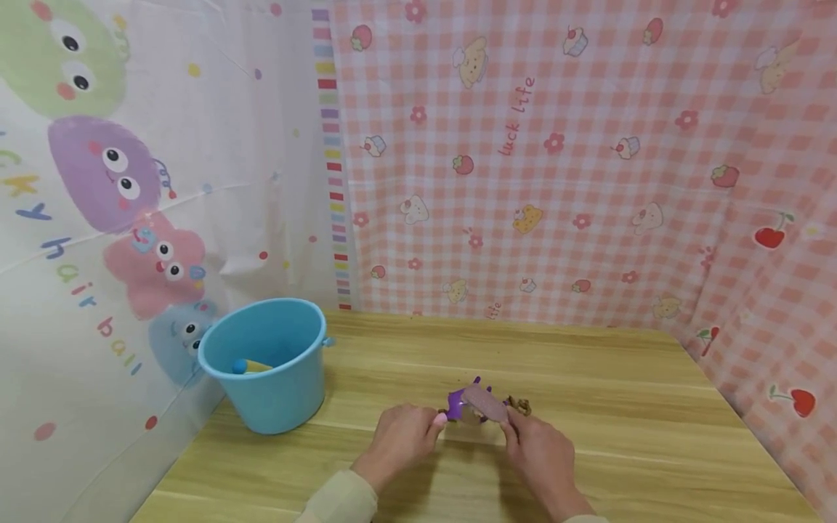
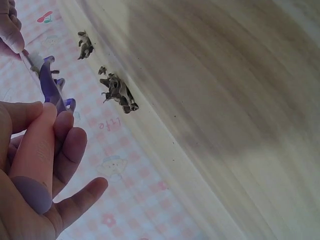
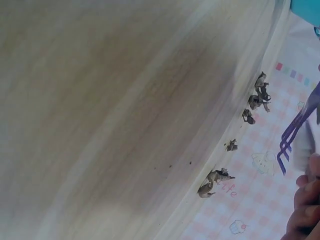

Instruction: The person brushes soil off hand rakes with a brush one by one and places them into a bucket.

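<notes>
My left hand grips the pink handle of a small hand rake. Its purple, pronged head reaches toward my right hand, and the handle ends in a greyish-purple tip. In my right hand is a flat, mauve-grey pad with a rounded end, pinched between thumb and fingers. The pad overlaps the rake head in the head view; whether they touch is unclear. Dark brown, crumpled dried pieces lie on the wooden tabletop near the rake, and more dried pieces show in the right wrist view.
A light-blue bucket stands on the left of the wooden table. Inside it lies a yellow thing with a blue end. Checked pink cloth hangs behind and at right; white printed cloth hangs at left.
</notes>
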`<move>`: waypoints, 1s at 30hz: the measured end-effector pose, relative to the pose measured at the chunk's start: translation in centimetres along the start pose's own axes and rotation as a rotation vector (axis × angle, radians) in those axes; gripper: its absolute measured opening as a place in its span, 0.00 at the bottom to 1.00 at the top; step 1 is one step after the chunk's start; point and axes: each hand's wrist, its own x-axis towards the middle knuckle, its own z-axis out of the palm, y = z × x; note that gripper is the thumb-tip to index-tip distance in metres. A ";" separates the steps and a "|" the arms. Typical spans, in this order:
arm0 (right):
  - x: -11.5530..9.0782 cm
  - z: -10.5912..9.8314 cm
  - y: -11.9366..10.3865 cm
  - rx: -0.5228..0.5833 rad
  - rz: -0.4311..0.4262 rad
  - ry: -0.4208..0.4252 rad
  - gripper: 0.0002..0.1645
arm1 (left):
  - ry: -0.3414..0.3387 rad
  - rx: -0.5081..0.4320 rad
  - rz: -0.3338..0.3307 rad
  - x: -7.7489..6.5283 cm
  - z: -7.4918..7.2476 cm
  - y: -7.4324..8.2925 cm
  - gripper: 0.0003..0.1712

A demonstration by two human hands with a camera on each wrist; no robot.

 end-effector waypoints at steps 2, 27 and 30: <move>0.0 -0.1 0.2 -0.004 0.013 0.013 0.14 | -0.016 -0.008 -0.008 0.0 0.0 -0.1 0.26; -0.3 0.9 0.6 -0.006 -0.173 0.221 0.18 | -0.040 -0.133 -0.187 0.7 -1.1 -0.5 0.27; -0.2 0.8 0.7 -0.013 -0.150 0.195 0.18 | -0.037 -0.133 -0.187 0.7 -1.1 -0.5 0.27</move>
